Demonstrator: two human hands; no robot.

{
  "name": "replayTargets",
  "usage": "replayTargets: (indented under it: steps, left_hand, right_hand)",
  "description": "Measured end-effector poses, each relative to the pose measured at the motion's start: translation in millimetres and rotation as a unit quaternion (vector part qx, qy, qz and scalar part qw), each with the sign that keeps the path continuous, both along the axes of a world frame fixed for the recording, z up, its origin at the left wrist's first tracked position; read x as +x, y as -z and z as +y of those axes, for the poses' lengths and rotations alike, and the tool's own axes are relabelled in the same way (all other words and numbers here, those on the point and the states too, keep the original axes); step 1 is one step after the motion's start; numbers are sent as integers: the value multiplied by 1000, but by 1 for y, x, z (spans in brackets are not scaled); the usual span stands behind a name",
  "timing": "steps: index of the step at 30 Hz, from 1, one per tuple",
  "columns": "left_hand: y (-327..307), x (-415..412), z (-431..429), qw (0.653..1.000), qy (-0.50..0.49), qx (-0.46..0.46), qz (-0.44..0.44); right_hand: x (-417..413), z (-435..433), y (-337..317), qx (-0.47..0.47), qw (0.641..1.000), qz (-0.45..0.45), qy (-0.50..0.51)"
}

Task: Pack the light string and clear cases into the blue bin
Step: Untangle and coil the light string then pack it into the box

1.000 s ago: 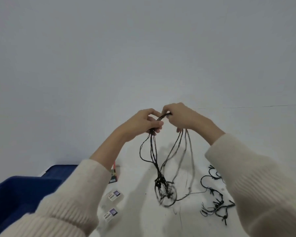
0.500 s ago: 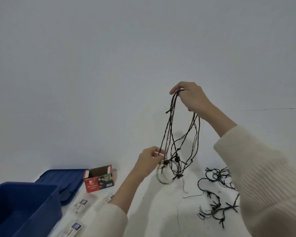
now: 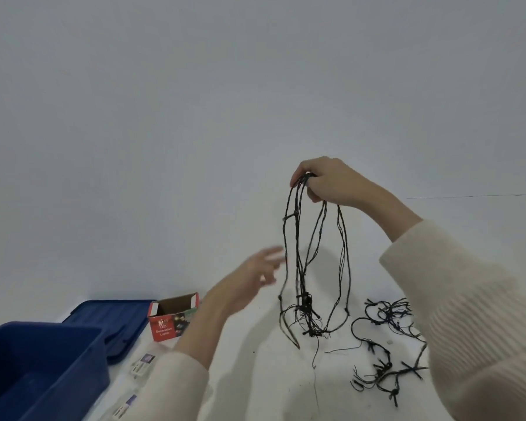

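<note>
light string (image 3: pixel 306 302): hung in long loops from the right hand, over the bench; whether the lowest strands touched it, cannot tell.
loose tangle (image 3: pixel 383 338): more black wire of the string lay spread on the bench just right of the loops, not yet gathered.
right hand (image 3: pixel 331 183): raised high, fingers clenched round the tops of the loops; likely held up so the loops dropped straight and stayed sorted.
left hand (image 3: pixel 255 275): blurred, beside the loops, fingers released and spread, holding nothing; probably reaching in to steady or gather strands.
clear cases (image 3: pixel 140 363): small, labelled, flat on the bench at lower left near the bin, not packed.
blue bin (image 3: pixel 43 360): at far left, open, well apart from the string; nothing seen in the part that showed.
blue lid (image 3: pixel 113 317): lay behind the bin.
red box (image 3: pixel 173 317): open cardboard pack beside the lid.
bench (image 3: pixel 255 375): white, plain.
</note>
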State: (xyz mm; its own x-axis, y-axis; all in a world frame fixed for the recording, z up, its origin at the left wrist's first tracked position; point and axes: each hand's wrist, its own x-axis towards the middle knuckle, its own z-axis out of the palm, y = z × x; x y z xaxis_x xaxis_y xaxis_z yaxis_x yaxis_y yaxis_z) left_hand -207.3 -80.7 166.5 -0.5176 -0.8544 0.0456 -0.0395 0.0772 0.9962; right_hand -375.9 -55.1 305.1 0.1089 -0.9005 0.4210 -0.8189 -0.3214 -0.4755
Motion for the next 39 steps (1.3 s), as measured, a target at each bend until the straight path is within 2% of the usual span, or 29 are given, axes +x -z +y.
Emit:
replayTargets:
  steps: [2,4,6,8,11,13,15,18,21,23,26,30,32,34,37,39]
  left_hand:
    - [-34,-2,5,993,-2,-20,118]
    - [-60,-12,11,987,19,-68,148]
    - [-71,-30,19,987,21,-122,99]
    - [-64,-45,24,990,-4,-133,52]
    - [-38,-48,22,994,4,-110,21]
    - [-22,-39,18,996,19,-84,-13]
    - [-16,-25,17,999,28,-41,-6]
    - [-23,0,13,1000,24,2,12]
    - [-33,21,11,997,31,-27,-59]
    - [-35,33,8,997,23,-34,-60]
    - [-32,44,-4,995,-48,4,90]
    - [-30,51,-23,928,-60,100,353]
    - [-28,54,-33,908,-61,114,399]
    - [-25,59,-42,912,-86,115,383]
    - [-23,81,-56,950,-142,61,270]
    - [-21,99,-64,972,-155,-12,177]
  right_hand:
    - [4,1,2,9,999,31,-20]
    - [12,2,4,2,999,33,-44]
    - [20,3,5,-18,998,2,-63]
    - [24,3,4,-28,996,-37,-80]
    - [16,0,3,-38,996,-60,-58]
    - [1,-4,4,-48,992,-117,-16]
    - [-19,-7,10,-41,980,-193,22]
    - [-44,-12,41,25,944,-326,47]
    - [-51,-17,86,103,891,-438,58]
    - [-45,-20,113,142,849,-505,63]
    - [-20,-25,149,201,795,-570,45]
    - [50,-24,192,290,784,-548,-37]
    - [88,-24,211,319,777,-538,-67]
    - [117,-24,223,346,762,-537,-109]
    - [124,-36,228,356,729,-543,-218]
    - [115,-54,223,314,667,-615,-280]
